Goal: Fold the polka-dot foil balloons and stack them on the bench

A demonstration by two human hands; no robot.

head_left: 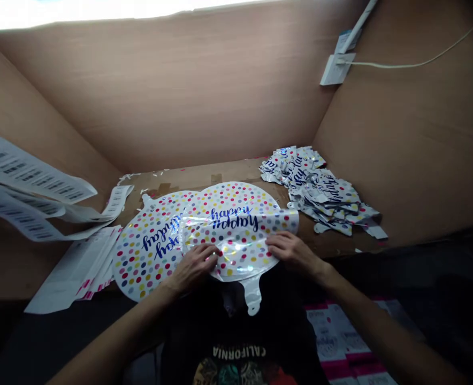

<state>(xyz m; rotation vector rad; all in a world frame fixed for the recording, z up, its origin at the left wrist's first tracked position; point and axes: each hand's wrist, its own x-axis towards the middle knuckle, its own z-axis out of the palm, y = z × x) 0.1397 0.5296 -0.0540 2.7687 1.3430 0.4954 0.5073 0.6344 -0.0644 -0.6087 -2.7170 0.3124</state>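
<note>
A flat foil balloon (236,251), white with coloured dots and blue "happy" lettering, lies in front of me with its far part bent over toward me. My left hand (198,263) is closed on its near left edge, fingers curled. At the right edge, my right hand (292,250) pinches the foil, thumb partly hidden. The balloon's silver filling tail (253,297) hangs over the table's near edge. Beneath and to the left lie more flat dotted balloons (144,256), partly overlapped by this one.
Folded dotted balloons (328,195) are heaped at the right back. On the left are strips of barcode labels (39,182) and a stack of white and pink sheets (96,262). Cardboard walls (204,91) surround the table (172,179). Printed packages (341,337) sit below right.
</note>
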